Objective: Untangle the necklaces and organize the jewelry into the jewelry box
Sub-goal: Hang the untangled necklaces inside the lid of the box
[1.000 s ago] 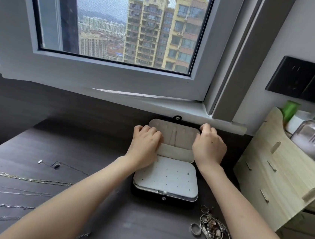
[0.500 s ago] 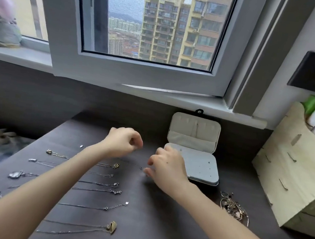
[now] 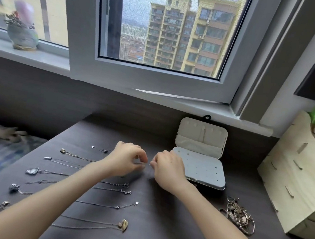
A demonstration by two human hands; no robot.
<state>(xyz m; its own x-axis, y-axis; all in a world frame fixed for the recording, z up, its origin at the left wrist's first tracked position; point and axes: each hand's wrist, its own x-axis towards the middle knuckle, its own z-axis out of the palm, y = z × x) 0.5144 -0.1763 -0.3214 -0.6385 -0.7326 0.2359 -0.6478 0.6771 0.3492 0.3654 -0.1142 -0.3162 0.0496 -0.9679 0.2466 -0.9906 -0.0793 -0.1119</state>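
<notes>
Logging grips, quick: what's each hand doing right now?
Left hand: pinches a small silver clasp.
Right hand: pinches the same clasp.

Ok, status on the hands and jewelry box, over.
Fingers of left hand and right hand pinch a thin chain, mid-desk. Open jewelry box beside right hand. Straightened necklaces in rows left; tangled pile right; nothing in the way.

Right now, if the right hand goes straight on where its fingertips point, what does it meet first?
Probably the left hand, facing the right hand across the thin chain end both seem to pinch.
</notes>
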